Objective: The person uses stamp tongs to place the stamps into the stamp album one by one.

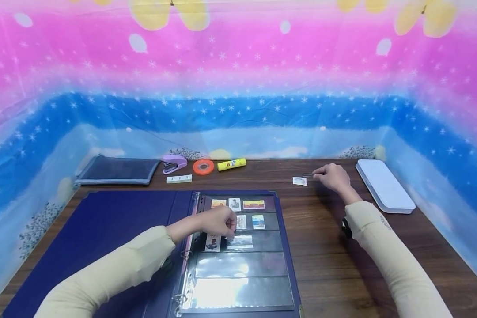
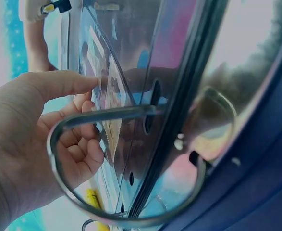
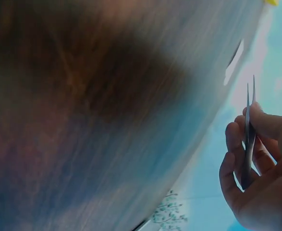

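Note:
My right hand [image 1: 333, 177] grips a pair of metal tweezers [image 3: 248, 139]; their two tips stand slightly apart in the right wrist view. Just left of the tips, a small white stamp [image 1: 300, 181] lies on the wooden table. My left hand [image 1: 218, 221] is over the stamp album's black pocket page [image 1: 262, 263], its fingers loosely bent at the page surface, with no object visible between them. Several stamps sit in the upper rows, among them a red and yellow stamp [image 1: 254, 204] and a blue one [image 1: 258, 221]. The hand partly covers others.
The album's navy cover [image 1: 115, 234] lies spread flat, with metal rings [image 2: 59, 159] along the spine. Behind it are a mesh pouch [image 1: 117, 171], purple stapler [image 1: 174, 163], eraser-like white block [image 1: 179, 179], orange tape roll [image 1: 203, 166] and yellow glue stick [image 1: 232, 164]. A white case [image 1: 385, 185] stands right.

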`<state>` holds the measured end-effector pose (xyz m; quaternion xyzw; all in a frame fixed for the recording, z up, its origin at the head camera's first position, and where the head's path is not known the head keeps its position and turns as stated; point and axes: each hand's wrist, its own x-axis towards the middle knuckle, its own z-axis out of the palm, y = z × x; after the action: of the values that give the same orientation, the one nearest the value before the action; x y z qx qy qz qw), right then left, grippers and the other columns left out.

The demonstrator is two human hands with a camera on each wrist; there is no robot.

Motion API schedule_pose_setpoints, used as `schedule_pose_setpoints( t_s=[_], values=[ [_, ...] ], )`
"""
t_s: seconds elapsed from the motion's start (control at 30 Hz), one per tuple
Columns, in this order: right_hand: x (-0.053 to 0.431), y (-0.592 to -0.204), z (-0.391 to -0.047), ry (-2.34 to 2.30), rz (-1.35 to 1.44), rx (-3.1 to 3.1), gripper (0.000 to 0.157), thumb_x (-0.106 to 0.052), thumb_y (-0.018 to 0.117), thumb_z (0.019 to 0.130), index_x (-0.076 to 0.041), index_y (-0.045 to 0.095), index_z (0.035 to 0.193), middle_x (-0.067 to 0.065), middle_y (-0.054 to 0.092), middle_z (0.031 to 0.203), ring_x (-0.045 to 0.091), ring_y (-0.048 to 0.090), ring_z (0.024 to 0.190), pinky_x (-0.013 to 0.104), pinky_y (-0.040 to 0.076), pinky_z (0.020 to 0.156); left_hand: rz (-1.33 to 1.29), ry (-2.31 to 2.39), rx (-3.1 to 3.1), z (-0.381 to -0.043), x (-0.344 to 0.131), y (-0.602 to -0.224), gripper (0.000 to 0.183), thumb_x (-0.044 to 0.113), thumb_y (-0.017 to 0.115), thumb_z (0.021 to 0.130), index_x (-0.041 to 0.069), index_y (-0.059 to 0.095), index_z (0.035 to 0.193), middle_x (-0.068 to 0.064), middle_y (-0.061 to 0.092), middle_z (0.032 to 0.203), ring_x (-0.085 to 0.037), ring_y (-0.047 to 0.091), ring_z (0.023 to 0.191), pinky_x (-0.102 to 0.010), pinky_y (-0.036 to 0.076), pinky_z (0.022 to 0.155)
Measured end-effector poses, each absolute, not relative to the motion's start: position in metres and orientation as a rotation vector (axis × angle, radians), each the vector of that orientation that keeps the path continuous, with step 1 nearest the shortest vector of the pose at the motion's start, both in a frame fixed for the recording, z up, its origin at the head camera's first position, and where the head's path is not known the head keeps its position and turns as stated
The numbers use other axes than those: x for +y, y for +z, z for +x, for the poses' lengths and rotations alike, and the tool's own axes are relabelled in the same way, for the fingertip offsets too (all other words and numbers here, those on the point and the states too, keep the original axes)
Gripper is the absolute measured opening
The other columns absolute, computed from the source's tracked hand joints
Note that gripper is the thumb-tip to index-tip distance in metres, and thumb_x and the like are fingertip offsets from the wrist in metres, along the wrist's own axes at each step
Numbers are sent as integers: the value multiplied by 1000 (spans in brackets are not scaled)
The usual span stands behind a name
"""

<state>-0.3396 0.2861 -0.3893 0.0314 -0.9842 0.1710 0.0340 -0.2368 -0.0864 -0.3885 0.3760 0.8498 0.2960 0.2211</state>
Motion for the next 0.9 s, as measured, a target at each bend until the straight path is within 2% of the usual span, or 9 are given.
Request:
schedule_pose_setpoints(
  t_s=[0.17, 0.3, 0.4, 0.47, 0.6, 0.77, 0.9],
  values=[
    [293, -393, -347, 509, 35, -3078, 28, -27, 57, 91, -11, 68, 112, 22, 60, 123, 41, 56, 109, 51, 45, 84, 1030, 806, 2352, -238, -86, -388, 10, 1, 62, 79, 3, 59, 70, 7, 47, 59, -3, 40, 51, -16, 35, 53],
    [298, -397, -350, 572, 31, -3123, 27, -24, 57, 92, -8, 69, 110, 18, 70, 102, 32, 64, 90, 43, 46, 74, 1023, 810, 2345, -238, -86, -389, 8, 2, 64, 79, 4, 61, 72, 7, 50, 62, -2, 42, 54, -15, 38, 54],
    [299, -398, -351, 628, 47, -3139, 26, -22, 57, 92, -7, 69, 109, 13, 71, 84, 21, 63, 73, 34, 44, 66, 1010, 816, 2342, -238, -88, -389, 6, 2, 65, 79, 4, 62, 74, 5, 53, 64, -2, 44, 56, -15, 39, 55],
    [300, -398, -352, 639, 66, -3136, 25, -21, 57, 92, -8, 70, 107, 11, 71, 81, 17, 62, 70, 30, 42, 64, 1011, 818, 2341, -239, -88, -388, 5, 2, 65, 79, 4, 62, 75, 4, 54, 64, -2, 44, 56, -15, 40, 56],
    [298, -398, -352, 629, 88, -3130, 23, -22, 58, 91, -9, 72, 102, 10, 72, 80, 16, 62, 70, 29, 41, 64, 1005, 817, 2327, -240, -87, -388, 5, 1, 65, 78, 5, 62, 76, 3, 55, 65, -2, 44, 57, -15, 40, 56],
    [296, -399, -351, 599, 86, -3126, 22, -22, 59, 90, -9, 73, 100, 11, 72, 81, 21, 64, 74, 35, 44, 68, 962, 839, 2305, -239, -85, -388, 6, 1, 65, 79, 5, 62, 77, 4, 54, 66, -4, 45, 58, -16, 40, 56],
    [294, -398, -349, 568, 114, -3118, 22, -22, 58, 90, -10, 73, 101, 15, 72, 96, 32, 64, 90, 44, 46, 79, 956, 845, 2296, -239, -84, -389, 4, 1, 65, 79, 4, 63, 78, 3, 55, 66, -5, 46, 58, -18, 41, 57]
  ],
)
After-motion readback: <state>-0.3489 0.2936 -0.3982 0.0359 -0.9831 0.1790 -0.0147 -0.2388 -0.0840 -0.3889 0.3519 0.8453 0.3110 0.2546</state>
